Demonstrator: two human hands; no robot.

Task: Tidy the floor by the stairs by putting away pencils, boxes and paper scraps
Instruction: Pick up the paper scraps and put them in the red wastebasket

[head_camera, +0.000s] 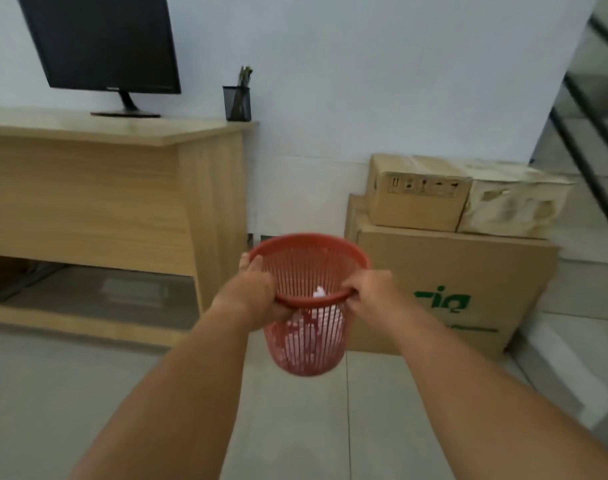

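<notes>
Two bare forearms are stretched forward over the tiled floor [87, 393]. A red slatted basket [306, 358] is held up between them. The left grip [257, 289] is curled over its left rim, and the right grip [371, 292] is closed round the near rim. White paper scraps [319, 292] are heaped inside the basket. Behind it, a large cardboard box [434, 271] with green lettering is stood on the floor by the wall. Two smaller boxes, one brown [416, 199] and one pale and torn [513, 202], are stacked on it. To the left, a mesh cup [237, 103] of pencils [244, 76] and a dark monitor [101, 43] are carried on a wooden table [87, 188]. Stair rails [586, 157] are glimpsed far right.
</notes>
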